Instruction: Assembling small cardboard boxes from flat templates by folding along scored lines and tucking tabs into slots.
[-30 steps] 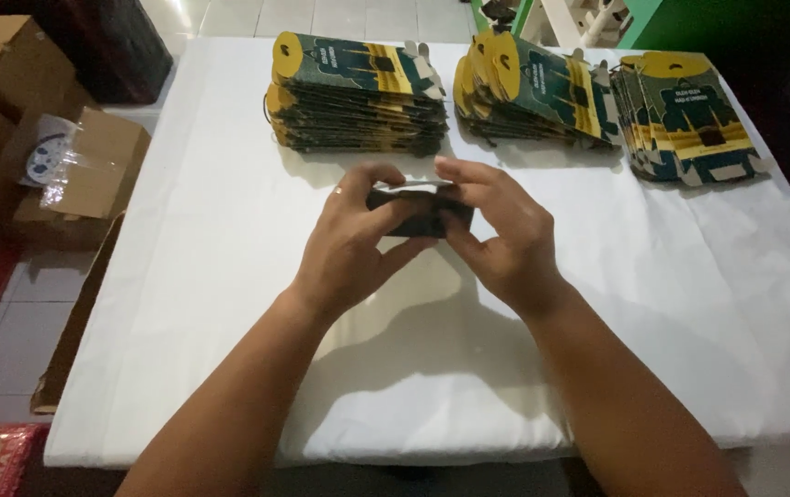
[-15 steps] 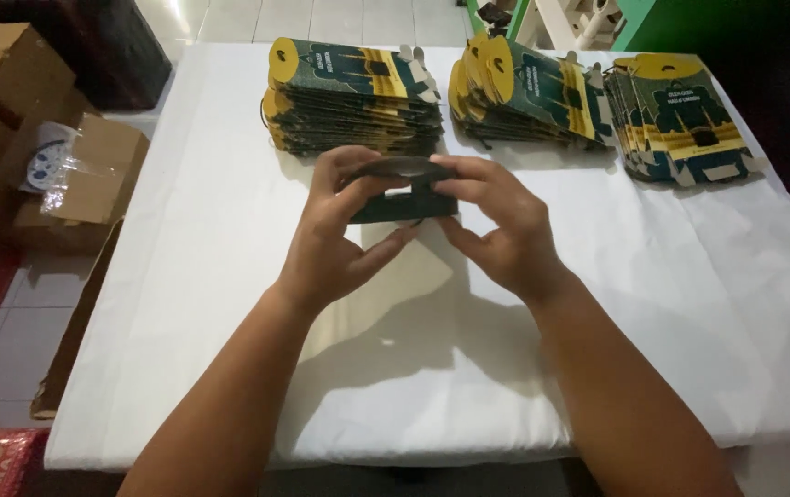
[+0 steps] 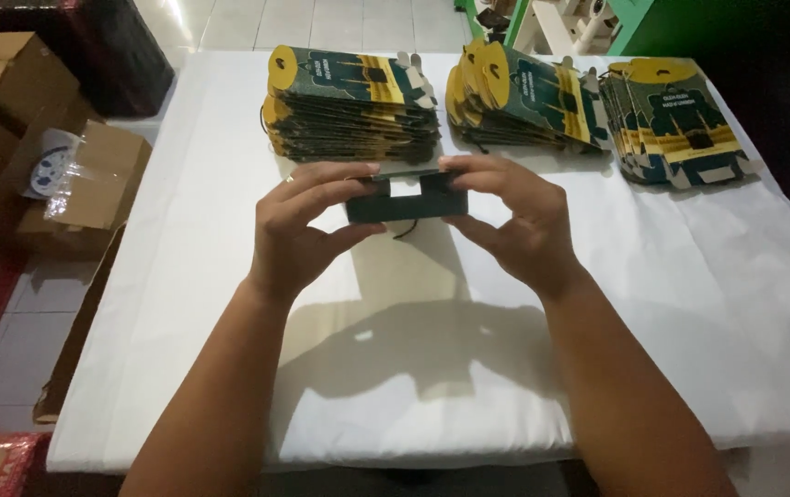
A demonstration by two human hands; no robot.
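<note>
Head view: left hand [image 3: 298,225] and right hand [image 3: 514,216] pinch a small dark green carton [image 3: 406,196] by its ends, above the white table [image 3: 689,304], near flat carton stacks [image 3: 349,101]. Folding looks mid-way; closing flaps likely needs steady thumbs.

A single camera, worn on the person's head, looks steeply down and forward over the worktop [image 3: 183,276] from its near edge toward the far edge. It sits close: both forearms rise from the bottom of the frame, the hands meet near the middle, and the worktop fills most of the picture, with its far corners just inside the top. The floor [image 3: 8,340] and boxes [image 3: 8,101] show past the left edge; no second view shares the scene.
</note>
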